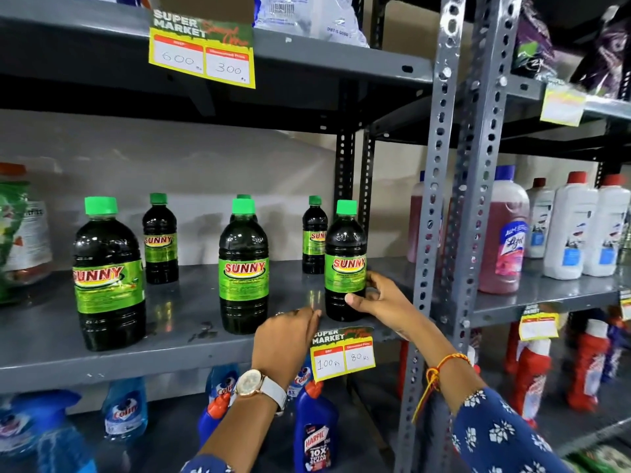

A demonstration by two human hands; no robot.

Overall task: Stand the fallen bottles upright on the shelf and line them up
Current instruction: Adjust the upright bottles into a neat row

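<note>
Right hand (379,298) has its grip wrapped low around the rightmost SUNNY bottle (345,264), upright at the shelf (170,349) front edge; left hand (290,331) rests loosely curled just beside, holding nothing. I'd slide it, not lift, turning the label forward to match the middle bottle (243,268) (smooth ribbed plastic, dark liquid, glossy green label, so it'll glide on painted metal)
</note>
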